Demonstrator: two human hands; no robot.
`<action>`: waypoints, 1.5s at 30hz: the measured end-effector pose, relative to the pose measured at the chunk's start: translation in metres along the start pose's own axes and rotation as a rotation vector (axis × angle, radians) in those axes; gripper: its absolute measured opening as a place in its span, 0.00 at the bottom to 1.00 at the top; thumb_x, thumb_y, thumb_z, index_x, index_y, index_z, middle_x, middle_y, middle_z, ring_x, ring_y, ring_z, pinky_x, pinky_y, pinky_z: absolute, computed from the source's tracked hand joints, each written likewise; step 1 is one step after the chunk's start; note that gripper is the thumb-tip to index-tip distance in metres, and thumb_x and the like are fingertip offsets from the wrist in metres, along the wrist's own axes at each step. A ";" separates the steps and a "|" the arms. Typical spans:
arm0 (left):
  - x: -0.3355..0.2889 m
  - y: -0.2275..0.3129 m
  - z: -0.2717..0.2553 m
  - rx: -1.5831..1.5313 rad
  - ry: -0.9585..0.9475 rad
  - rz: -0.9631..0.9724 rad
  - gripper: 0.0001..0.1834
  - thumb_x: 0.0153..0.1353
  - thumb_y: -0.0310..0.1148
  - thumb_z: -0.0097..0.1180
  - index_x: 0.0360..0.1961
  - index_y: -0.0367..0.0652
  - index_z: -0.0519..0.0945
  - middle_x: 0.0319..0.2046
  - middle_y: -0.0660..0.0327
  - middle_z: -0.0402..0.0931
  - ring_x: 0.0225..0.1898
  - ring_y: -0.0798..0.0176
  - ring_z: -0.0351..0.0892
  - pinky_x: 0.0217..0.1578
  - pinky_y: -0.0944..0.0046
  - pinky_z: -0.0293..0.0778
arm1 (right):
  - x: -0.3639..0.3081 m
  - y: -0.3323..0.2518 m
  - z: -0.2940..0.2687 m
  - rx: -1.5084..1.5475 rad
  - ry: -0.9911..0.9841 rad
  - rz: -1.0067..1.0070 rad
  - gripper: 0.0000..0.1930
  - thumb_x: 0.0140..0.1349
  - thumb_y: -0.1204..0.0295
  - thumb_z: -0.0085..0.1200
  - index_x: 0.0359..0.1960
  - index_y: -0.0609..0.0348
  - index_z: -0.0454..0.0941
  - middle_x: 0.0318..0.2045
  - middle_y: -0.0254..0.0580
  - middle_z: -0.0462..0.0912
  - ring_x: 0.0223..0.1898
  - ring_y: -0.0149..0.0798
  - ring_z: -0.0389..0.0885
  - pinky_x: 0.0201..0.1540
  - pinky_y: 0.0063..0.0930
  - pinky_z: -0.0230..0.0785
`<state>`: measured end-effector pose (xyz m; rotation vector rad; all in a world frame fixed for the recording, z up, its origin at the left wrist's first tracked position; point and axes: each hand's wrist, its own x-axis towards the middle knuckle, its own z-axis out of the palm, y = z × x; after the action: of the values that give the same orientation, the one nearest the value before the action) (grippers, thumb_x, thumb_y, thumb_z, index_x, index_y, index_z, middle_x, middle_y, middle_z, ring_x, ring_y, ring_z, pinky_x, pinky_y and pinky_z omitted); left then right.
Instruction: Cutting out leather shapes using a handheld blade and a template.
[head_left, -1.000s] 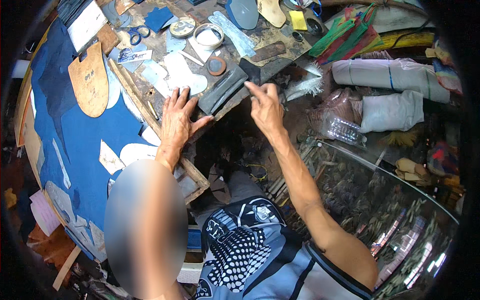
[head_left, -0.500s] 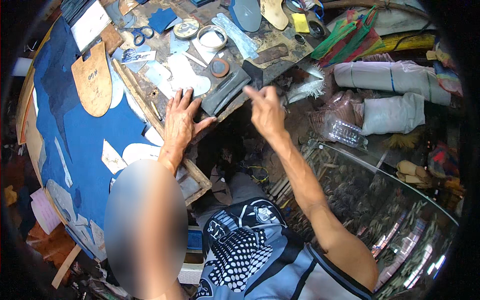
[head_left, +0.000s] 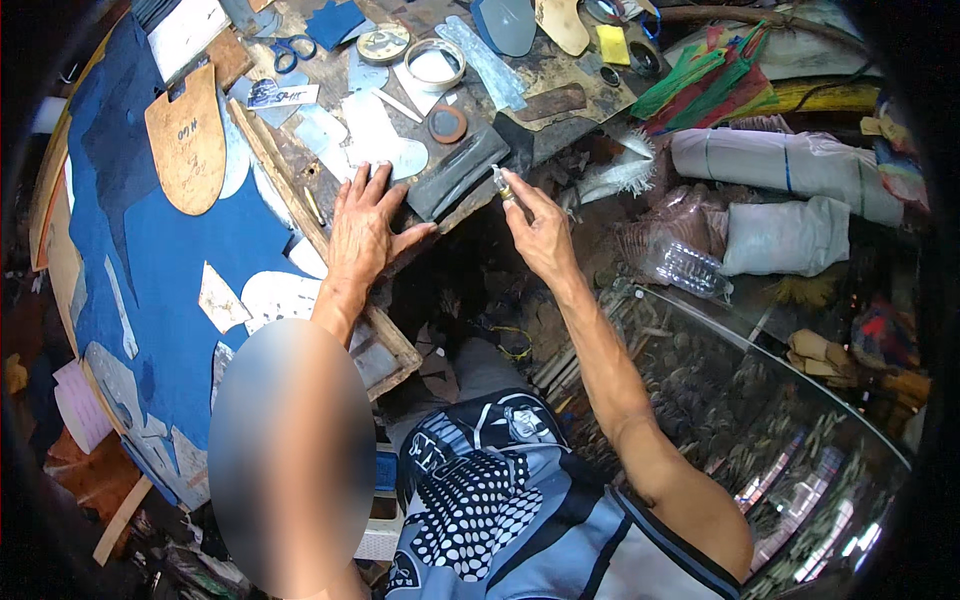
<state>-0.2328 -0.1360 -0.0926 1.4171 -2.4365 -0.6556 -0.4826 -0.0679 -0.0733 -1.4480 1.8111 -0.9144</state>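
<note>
My left hand [head_left: 366,225] lies flat on the bench's near edge, fingers spread. Its fingertips reach the lower edge of a pale shoe-shaped pattern piece [head_left: 385,150], and the thumb points toward a dark grey rectangular block [head_left: 455,175]. In my right hand [head_left: 540,232], thumb and forefinger pinch a small metal-tipped hand tool [head_left: 503,185] with a yellowish collar; its exact kind is unclear. The tip is at the block's right end, but whether it touches cannot be told. A reddish-brown ring [head_left: 447,124] lies just beyond the block.
Farther back on the bench are a tape roll [head_left: 436,65], blue-handled scissors [head_left: 294,52] and a dark strip [head_left: 553,101]. Blue leather [head_left: 180,290] with a tan pattern board [head_left: 186,140] spreads at left. A glass-topped case [head_left: 760,400] and wrapped bundles [head_left: 785,165] stand at right.
My right hand, blurred before, is now sharper and slightly lower, with the tool showing in its fingers. My left hand stays flat on the bench; the whole view has shifted slightly.
</note>
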 end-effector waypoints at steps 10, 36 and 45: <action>-0.002 -0.002 0.001 0.006 0.017 0.002 0.35 0.52 0.55 0.70 0.54 0.42 0.83 0.67 0.48 0.69 0.73 0.40 0.57 0.71 0.41 0.54 | 0.012 0.017 0.001 -0.209 0.054 -0.068 0.20 0.66 0.74 0.57 0.60 0.56 0.79 0.30 0.50 0.79 0.30 0.45 0.79 0.34 0.38 0.73; 0.000 -0.001 0.002 0.001 0.026 0.005 0.37 0.51 0.59 0.71 0.54 0.41 0.83 0.67 0.47 0.69 0.72 0.39 0.60 0.71 0.38 0.55 | 0.005 0.018 0.011 -0.277 0.065 -0.119 0.21 0.66 0.71 0.58 0.62 0.47 0.80 0.28 0.42 0.78 0.28 0.39 0.77 0.33 0.37 0.75; 0.001 0.000 0.005 -0.037 0.045 0.023 0.37 0.50 0.58 0.71 0.53 0.41 0.83 0.67 0.47 0.69 0.72 0.39 0.59 0.71 0.38 0.55 | -0.012 0.003 0.023 -0.228 -0.006 -0.164 0.19 0.67 0.71 0.57 0.59 0.51 0.80 0.29 0.48 0.79 0.30 0.48 0.79 0.35 0.39 0.74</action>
<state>-0.2355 -0.1361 -0.0974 1.3727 -2.3902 -0.6537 -0.4625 -0.0587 -0.0879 -1.7607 1.8615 -0.8002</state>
